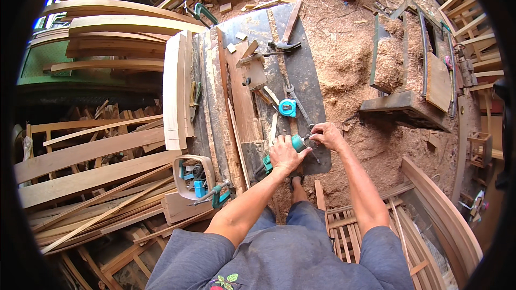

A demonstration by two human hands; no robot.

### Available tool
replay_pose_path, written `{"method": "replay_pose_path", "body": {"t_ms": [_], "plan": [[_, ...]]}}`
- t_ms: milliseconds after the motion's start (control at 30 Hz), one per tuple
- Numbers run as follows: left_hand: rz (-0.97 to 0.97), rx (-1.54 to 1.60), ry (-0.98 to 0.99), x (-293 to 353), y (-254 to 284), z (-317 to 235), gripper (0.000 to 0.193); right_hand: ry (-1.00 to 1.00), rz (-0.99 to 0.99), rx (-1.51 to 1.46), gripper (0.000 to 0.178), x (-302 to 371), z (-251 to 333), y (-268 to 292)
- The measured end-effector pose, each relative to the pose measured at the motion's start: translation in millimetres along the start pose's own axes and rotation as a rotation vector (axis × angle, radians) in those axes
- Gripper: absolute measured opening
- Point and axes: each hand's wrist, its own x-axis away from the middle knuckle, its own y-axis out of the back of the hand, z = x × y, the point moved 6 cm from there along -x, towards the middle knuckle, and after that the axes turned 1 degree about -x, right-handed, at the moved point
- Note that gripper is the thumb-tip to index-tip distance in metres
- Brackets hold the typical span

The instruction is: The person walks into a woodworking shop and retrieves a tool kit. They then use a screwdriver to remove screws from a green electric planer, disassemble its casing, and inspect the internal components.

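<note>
Tool [297, 142], teal, sits at the bench's [309, 70] near edge, left hand [286, 156] wrapped around its body; the right hand's [327, 136] fingers curl at its tip, whether closed on anything I cannot tell. Probably stiff and fairly heavy, it is best held by the barrel.

a hammer [290, 28] lies toward the far end of the worktop [309, 86], a blue tape measure [287, 108] nearer. curved planks [115, 24] are stacked at the left; a tray [209, 176] sits beside a green clamp [220, 198]. sawdust [344, 64] spreads at the right.
</note>
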Motion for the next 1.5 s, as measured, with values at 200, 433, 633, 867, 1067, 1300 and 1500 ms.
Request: {"method": "replay_pose_path", "body": {"t_ms": [200, 433, 633, 867, 1067, 1300, 1500], "plan": [[0.018, -0.007, 0.002, 0.1, 3.0, -3.2, 0.084, 0.078, 0.098, 0.183, 0.015, -15.3, 6.9, -1.8], [0.008, 0.011, 0.005, -0.3, 2.1, -1.7, 0.087, 0.025, 0.201, 0.121, 0.023, -22.5, 16.6, -1.3], [0.012, 0.043, 0.003, -0.5, -1.1, 0.8, 0.085, 0.122, 0.263, 0.229, 0.025, -23.6, 27.3, -12.2], [0.017, 0.045, -0.012, -0.4, 0.6, 0.3, 0.083, 0.153, 0.191, 0.319, 0.013, -26.8, 25.5, -20.3], [0.025, 0.042, -0.007, 0.4, -0.2, 1.6, 0.080, 0.315, 0.214, 0.369, 0.021, -23.4, 32.5, -22.9], [-0.029, 0.056, -0.027, 1.6, -1.2, 2.3, 0.079, 0.214, 0.139, 0.345, 0.023, -18.3, 34.0, -28.3], [-0.020, 0.063, -0.024, 2.3, -2.3, 3.2, 0.079, 0.152, 0.128, 0.258, 0.025, -19.6, 24.7, -33.5]]}}
